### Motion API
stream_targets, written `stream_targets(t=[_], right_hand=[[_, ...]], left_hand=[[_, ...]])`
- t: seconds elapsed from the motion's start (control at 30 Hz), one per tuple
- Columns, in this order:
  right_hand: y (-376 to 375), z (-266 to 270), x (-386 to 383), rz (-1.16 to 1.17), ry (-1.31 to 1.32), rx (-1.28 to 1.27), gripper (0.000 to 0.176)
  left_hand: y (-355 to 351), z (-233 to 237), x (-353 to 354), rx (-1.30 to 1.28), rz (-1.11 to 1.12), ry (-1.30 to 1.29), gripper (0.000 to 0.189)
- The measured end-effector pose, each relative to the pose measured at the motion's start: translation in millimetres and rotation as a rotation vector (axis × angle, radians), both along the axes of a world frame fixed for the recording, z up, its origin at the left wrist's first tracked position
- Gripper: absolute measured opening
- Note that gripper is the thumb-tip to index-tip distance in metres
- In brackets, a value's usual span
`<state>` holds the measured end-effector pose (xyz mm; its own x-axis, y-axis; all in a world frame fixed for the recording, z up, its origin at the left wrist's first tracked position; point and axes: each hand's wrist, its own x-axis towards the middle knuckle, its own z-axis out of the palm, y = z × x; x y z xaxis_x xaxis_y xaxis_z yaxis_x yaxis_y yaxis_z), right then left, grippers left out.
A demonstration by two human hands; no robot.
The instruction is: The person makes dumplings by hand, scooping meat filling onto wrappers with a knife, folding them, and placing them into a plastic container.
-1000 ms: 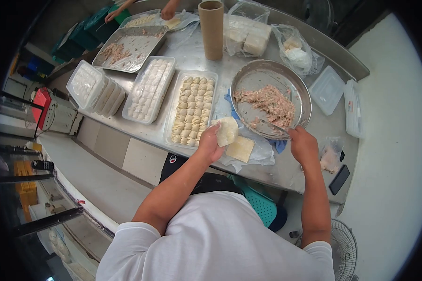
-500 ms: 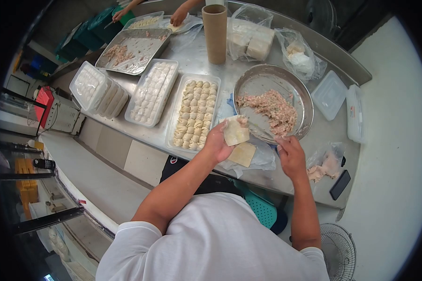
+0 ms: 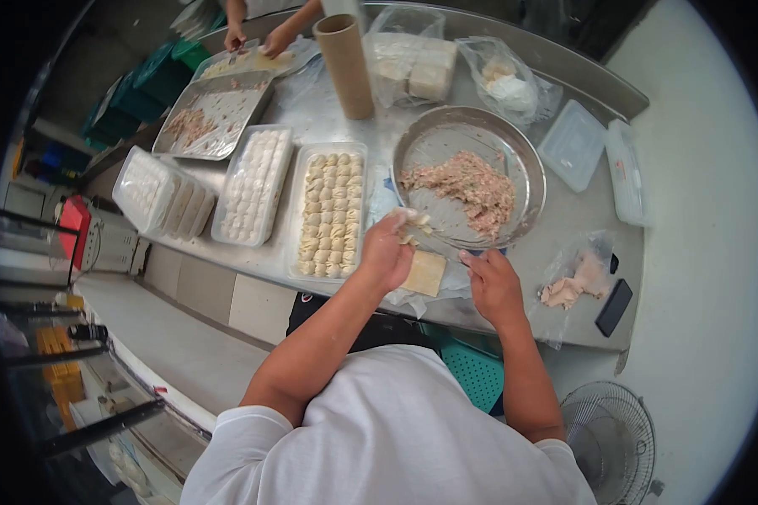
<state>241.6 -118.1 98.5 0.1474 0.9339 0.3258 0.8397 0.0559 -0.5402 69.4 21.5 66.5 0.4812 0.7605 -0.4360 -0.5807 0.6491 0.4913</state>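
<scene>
Nearest us, below the near side of the round metal pan (image 3: pixel 526 220), we see a teal perforated seat (image 3: pixel 473 370) under the table (image 3: pixel 328 122) edge and, to its right, a wire fan guard (image 3: pixel 608 438).

At the pan's near-left side, our left hand (image 3: pixel 386 252) grips a partly folded dough wrapper (image 3: pixel 411 227) in its fingers. Our right hand (image 3: pixel 495 286), just beyond the pan's near rim on our side, is curled closed on a slim utensil (image 3: pixel 466 253), whose far end we cannot make out clearly. Between our hands, near the pan, a flat square wrapper (image 3: pixel 424 273) lies on plastic sheeting (image 3: pixel 456 283). Right of the pan's near side we have a dark phone (image 3: pixel 614 308) and a bag of pale dough pieces (image 3: pixel 577 286).

Inside the pan sits a mound of minced meat filling (image 3: pixel 472 189). Left of the pan, we see a tray of shaped dumplings (image 3: pixel 332 210), then a tub of paler ones (image 3: pixel 253 185) and stacked tubs (image 3: pixel 162 194); right of it, two clear lids (image 3: pixel 573 145).

Beyond the pan stand a cardboard tube (image 3: pixel 345 67) and bagged white blocks (image 3: pixel 413 63). Far left of it, a co-worker's hands (image 3: pixel 275 40) work behind a rectangular metal pan (image 3: pixel 215 116).
</scene>
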Motion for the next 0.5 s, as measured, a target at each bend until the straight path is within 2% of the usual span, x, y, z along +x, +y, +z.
stream_targets(t=[0.07,0.13,0.17,0.23,0.27,0.33,0.37,0.4,0.47,0.5], right_hand=[[3,6,3,-0.040,0.025,-0.014,0.030],[-4,26,5,-0.030,0.148,0.022,0.030],[-9,35,5,-0.078,0.140,0.018,0.030],[-12,47,7,-0.043,0.271,0.008,0.027],[-15,46,9,-0.058,0.268,0.011,0.027],[-19,42,9,0.051,0.225,-0.125,0.029],[-21,43,9,0.056,0.229,-0.125,0.029],[-23,46,11,0.066,0.151,-0.182,0.029],[-29,53,19,0.091,0.075,-0.233,0.028],[-33,57,25,0.080,0.072,-0.222,0.027]], left_hand=[[5,-7,-11,0.160,-0.065,-0.167,0.031],[-6,40,-14,0.082,-0.066,-0.247,0.034],[-7,38,-17,0.068,-0.113,-0.257,0.034],[-4,36,-21,0.206,-0.165,0.143,0.034],[-3,30,-21,0.209,-0.179,0.139,0.034],[-8,38,-18,0.817,-0.388,0.548,0.046],[-9,43,-16,0.947,-0.399,0.826,0.043],[-7,43,-15,0.945,-0.394,0.834,0.043],[-4,38,-17,1.260,-0.600,1.031,0.031],[-6,27,-15,1.512,-0.422,1.038,0.021]])
